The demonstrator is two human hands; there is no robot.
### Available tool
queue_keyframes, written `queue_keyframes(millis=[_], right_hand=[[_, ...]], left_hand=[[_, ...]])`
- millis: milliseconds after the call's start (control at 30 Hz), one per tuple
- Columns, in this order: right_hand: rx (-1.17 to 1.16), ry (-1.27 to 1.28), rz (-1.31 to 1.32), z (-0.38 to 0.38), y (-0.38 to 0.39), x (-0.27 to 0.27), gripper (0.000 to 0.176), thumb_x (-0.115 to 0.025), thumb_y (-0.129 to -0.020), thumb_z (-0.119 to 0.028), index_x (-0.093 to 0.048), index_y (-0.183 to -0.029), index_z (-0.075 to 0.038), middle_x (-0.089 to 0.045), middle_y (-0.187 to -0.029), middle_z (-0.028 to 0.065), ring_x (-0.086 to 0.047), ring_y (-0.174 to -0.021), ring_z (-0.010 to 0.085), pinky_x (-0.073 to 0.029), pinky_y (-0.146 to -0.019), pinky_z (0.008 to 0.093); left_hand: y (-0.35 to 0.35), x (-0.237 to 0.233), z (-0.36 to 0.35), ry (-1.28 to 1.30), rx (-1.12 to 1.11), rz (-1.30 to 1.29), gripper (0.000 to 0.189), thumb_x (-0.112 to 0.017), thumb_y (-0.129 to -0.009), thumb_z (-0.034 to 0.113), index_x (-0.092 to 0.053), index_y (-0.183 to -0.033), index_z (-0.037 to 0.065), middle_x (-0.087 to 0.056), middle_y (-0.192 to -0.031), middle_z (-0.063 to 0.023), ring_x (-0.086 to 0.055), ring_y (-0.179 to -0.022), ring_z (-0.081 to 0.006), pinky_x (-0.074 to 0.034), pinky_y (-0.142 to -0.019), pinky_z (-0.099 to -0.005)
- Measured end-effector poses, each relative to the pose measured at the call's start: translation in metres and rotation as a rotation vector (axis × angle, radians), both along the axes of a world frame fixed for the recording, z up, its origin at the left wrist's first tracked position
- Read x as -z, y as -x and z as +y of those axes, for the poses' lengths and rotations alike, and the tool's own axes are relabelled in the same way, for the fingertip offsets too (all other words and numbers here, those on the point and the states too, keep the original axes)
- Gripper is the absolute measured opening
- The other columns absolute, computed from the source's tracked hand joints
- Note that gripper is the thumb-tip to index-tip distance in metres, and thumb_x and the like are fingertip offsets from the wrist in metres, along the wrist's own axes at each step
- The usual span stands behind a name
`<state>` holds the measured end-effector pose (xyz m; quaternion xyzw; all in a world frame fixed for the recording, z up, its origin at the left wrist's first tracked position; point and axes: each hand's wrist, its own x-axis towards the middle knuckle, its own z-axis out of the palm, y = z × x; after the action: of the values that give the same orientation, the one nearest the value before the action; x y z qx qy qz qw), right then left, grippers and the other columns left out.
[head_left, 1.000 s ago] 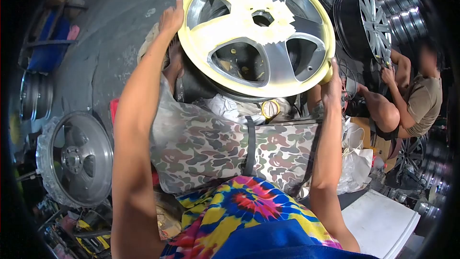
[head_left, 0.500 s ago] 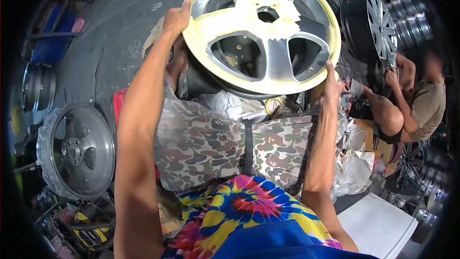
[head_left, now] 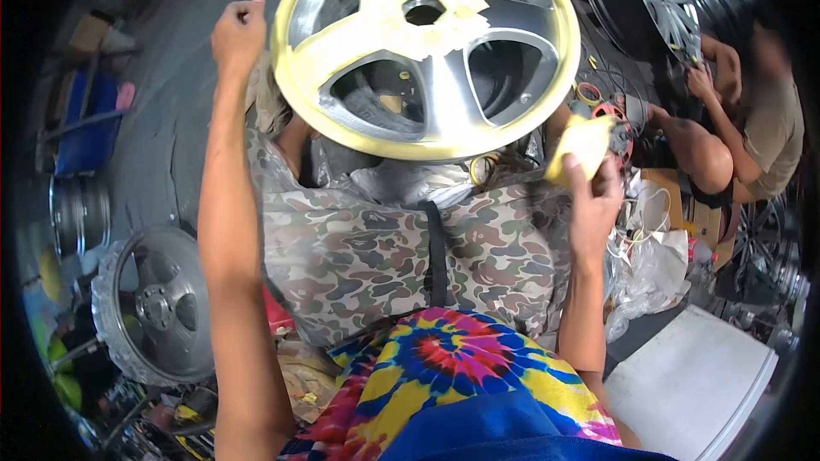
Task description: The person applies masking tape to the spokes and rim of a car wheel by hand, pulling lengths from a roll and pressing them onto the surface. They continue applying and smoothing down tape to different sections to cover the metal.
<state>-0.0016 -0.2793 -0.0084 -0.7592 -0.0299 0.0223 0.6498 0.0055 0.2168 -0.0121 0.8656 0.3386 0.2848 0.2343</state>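
An alloy wheel [head_left: 448, 90] lies in front of me, its rim and part of its spokes covered in pale yellow masking tape. The hub carries ragged tape ends around its center hole. My left hand [head_left: 237, 41] is raised beside the wheel's left edge, apart from it, with fingers curled closed and nothing visible in them. In my right hand [head_left: 596, 201] is a yellow roll of masking tape [head_left: 582, 147], blurred by motion, near the wheel's lower right rim.
Camouflage cloth [head_left: 359, 248] covers my lap. At right a seated person [head_left: 760, 137] handles another wheel [head_left: 658, 0]. A grey wheel [head_left: 158, 307] stands at left. Plastic wrap [head_left: 641, 282] and a white panel [head_left: 696, 384] are at lower right.
Both hands have let go of the wheel's rim. My left hand has moved left; my right now holds the tape roll. The wheel appears further left and higher in view.
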Motion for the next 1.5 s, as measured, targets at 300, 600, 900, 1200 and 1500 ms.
queue_keyframes(millis=[300, 600, 900, 1200, 1500], right_hand=[[-0.415, 0.045, -0.023, 0.025, 0.059, 0.004, 0.021, -0.083, -0.088, -0.014, -0.068, -0.095, -0.001, -0.068, -0.077, 0.0049, -0.060, -0.070, 0.0091, -0.049, -0.067, 0.0282], [-0.501, 0.263, -0.240, 0.032, 0.059, -0.002, 0.026, -0.085, -0.084, -0.014, -0.065, -0.092, 0.001, -0.064, -0.078, 0.0091, -0.056, -0.065, 0.0195, -0.047, -0.065, 0.0321], [-0.698, 0.027, -0.337, 0.032, 0.055, -0.022, 0.026, -0.087, -0.078, -0.011, -0.068, -0.089, 0.001, -0.065, -0.078, 0.0125, -0.065, -0.071, 0.0314, -0.050, -0.066, 0.0394], [-0.651, -0.140, -0.260, 0.039, 0.083, -0.008, 0.032, -0.083, -0.085, -0.015, -0.071, -0.108, 0.004, -0.070, -0.080, 0.0082, -0.068, -0.075, 0.0213, -0.050, -0.066, 0.0301], [-0.540, -0.141, 0.655, 0.026, 0.101, 0.043, 0.031, -0.076, -0.100, -0.027, -0.074, -0.108, 0.003, -0.064, -0.076, -0.0041, -0.053, -0.067, 0.0046, -0.044, -0.059, 0.0249]], left_hand=[[0.049, -0.061, -0.173, 0.658, 0.918, 0.286, 0.032, -0.075, -0.097, 0.026, -0.074, -0.118, 0.002, -0.074, -0.102, -0.0040, -0.065, -0.093, -0.0112, -0.052, -0.085, -0.0282], [0.051, -0.061, -0.230, 0.532, 1.073, 0.403, 0.027, -0.086, -0.087, 0.021, -0.076, -0.099, -0.001, -0.071, -0.081, -0.0025, -0.062, -0.076, -0.0103, -0.052, -0.072, -0.0280], [0.048, -0.069, -0.205, 0.808, 0.924, 0.319, 0.013, -0.078, -0.095, 0.015, -0.076, -0.094, 0.002, -0.069, -0.083, 0.0049, -0.058, -0.077, -0.0018, -0.047, -0.070, -0.0219], [0.045, -0.072, -0.177, 0.617, 0.883, 0.108, 0.019, -0.077, -0.097, 0.018, -0.077, -0.096, -0.001, -0.069, -0.083, 0.0017, -0.059, -0.078, -0.0051, -0.048, -0.072, -0.0235], [0.010, -0.026, -0.162, 0.408, 0.795, 0.220, 0.029, -0.077, -0.096, 0.026, -0.076, -0.096, -0.004, -0.070, -0.083, -0.0004, -0.057, -0.078, -0.0075, -0.047, -0.073, -0.0258]])
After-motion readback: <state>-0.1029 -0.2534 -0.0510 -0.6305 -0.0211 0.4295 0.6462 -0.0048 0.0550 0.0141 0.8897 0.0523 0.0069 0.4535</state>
